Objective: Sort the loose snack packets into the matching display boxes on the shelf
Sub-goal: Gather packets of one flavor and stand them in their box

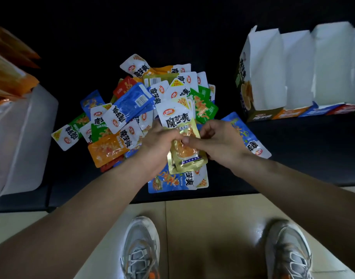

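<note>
A heap of loose snack packets (132, 109) in blue, green, orange, red and gold lies on a dark shelf surface. Over its near edge both hands hold a small stack of gold packets (182, 135), white tops pointing away from me. My left hand (158, 143) grips the stack from the left. My right hand (219, 141) pinches the front gold packet with thumb and forefinger. A row of white display boxes (297, 63) with coloured fronts stands open at the right.
A translucent plastic bin (21, 137) sits at the left, with orange packets (9, 77) above it. The shelf's front edge runs just below the heap. My two grey shoes (141, 250) stand on the pale floor beneath.
</note>
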### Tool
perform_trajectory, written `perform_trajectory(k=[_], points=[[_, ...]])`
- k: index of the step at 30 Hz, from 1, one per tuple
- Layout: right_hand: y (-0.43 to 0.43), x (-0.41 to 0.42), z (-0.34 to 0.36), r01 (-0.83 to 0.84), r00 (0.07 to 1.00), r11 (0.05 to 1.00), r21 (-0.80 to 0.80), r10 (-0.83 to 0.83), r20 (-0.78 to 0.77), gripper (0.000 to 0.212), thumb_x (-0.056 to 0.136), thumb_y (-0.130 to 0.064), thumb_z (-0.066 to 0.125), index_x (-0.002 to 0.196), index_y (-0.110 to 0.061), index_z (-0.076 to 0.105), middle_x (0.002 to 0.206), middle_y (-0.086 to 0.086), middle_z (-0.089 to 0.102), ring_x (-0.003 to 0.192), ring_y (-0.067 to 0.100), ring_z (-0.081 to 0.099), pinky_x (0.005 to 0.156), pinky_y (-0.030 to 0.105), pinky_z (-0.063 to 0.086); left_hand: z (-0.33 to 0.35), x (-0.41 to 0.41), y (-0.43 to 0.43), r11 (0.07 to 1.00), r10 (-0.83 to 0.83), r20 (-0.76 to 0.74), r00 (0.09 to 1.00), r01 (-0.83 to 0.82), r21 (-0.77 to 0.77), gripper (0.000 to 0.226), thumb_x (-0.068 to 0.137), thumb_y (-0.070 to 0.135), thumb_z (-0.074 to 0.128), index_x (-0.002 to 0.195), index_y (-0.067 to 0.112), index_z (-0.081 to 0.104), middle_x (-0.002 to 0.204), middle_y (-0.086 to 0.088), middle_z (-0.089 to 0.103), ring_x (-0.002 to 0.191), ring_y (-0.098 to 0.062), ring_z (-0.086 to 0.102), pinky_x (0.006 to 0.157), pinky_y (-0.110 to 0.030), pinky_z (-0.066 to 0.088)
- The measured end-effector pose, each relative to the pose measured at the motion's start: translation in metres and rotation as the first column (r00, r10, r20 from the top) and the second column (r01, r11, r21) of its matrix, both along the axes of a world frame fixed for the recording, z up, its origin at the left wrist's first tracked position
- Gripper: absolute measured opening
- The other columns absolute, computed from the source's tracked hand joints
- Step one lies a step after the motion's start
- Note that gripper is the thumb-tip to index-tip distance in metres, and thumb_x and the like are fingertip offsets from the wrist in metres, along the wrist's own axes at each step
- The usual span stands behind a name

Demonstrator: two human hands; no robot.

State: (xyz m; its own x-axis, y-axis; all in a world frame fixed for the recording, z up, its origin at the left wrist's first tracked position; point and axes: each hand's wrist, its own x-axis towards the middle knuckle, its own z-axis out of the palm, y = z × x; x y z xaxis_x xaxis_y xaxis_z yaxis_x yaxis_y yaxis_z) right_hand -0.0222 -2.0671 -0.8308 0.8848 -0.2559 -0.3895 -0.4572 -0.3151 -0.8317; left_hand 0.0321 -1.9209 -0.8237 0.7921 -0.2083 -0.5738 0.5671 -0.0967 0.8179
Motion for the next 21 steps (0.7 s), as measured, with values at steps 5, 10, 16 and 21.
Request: perform_trajectory(k=[5, 10, 16, 21], points=[[-0.059, -0.014, 0.010, 0.120, 0.991, 0.980, -0.161, -0.108, 0.077, 0.026, 0.093, -0.049, 0.061, 0.083, -0.025, 0.063, 0.072, -0.013, 0.066, 0.067, 0.001, 0.061, 0.058, 0.021, 0.045, 0.015, 0.010, -0.036, 0.987, -0.141, 0.051, 0.989, 0.136, 0.088, 0.074, 0.088, 0.009, 0.066, 0.151, 0.013, 0.028, 0.133, 0.005, 0.040, 0.123, -0.012, 0.036, 0.101, -0.029, 0.021], [-0.121, -0.033, 0.016, 0.288, 0.957, 0.906, -0.311, -0.258, 0.135, 0.011, 0.094, -0.027, 0.056, 0.092, -0.022, 0.066, 0.080, -0.010, 0.066, 0.081, 0.015, 0.061, 0.069, 0.029, 0.044, 0.045, 0.034, -0.108, 0.965, -0.217, 0.186, 0.958, 0.182, 0.190, 0.049, 0.078, 0.016, 0.072, 0.123, 0.011, 0.054, 0.125, -0.009, 0.062, 0.120, -0.026, 0.057, 0.097, -0.035, 0.045], [-0.160, -0.049, 0.013, 0.391, 0.919, 0.876, -0.282, -0.356, 0.168, 0.011, 0.091, -0.027, 0.056, 0.090, -0.022, 0.065, 0.081, -0.007, 0.068, 0.081, 0.017, 0.064, 0.074, 0.037, 0.054, 0.057, 0.058, -0.191, 0.955, -0.234, 0.378, 0.896, 0.138, 0.264, 0.038, 0.079, 0.007, 0.077, 0.113, 0.013, 0.060, 0.096, 0.001, 0.069, 0.087, -0.015, 0.066, 0.068, -0.024, 0.053], [-0.165, -0.047, 0.005, 0.383, 0.921, 0.883, -0.271, -0.342, 0.186, 0.008, 0.091, -0.026, 0.056, 0.088, -0.023, 0.063, 0.078, -0.006, 0.066, 0.077, 0.018, 0.064, 0.071, 0.036, 0.054, 0.042, 0.057, -0.222, 0.917, -0.267, 0.489, 0.830, 0.063, 0.395, 0.045, 0.080, 0.007, 0.078, 0.118, 0.018, 0.058, 0.105, 0.006, 0.069, 0.097, -0.016, 0.067, 0.084, -0.032, 0.057]])
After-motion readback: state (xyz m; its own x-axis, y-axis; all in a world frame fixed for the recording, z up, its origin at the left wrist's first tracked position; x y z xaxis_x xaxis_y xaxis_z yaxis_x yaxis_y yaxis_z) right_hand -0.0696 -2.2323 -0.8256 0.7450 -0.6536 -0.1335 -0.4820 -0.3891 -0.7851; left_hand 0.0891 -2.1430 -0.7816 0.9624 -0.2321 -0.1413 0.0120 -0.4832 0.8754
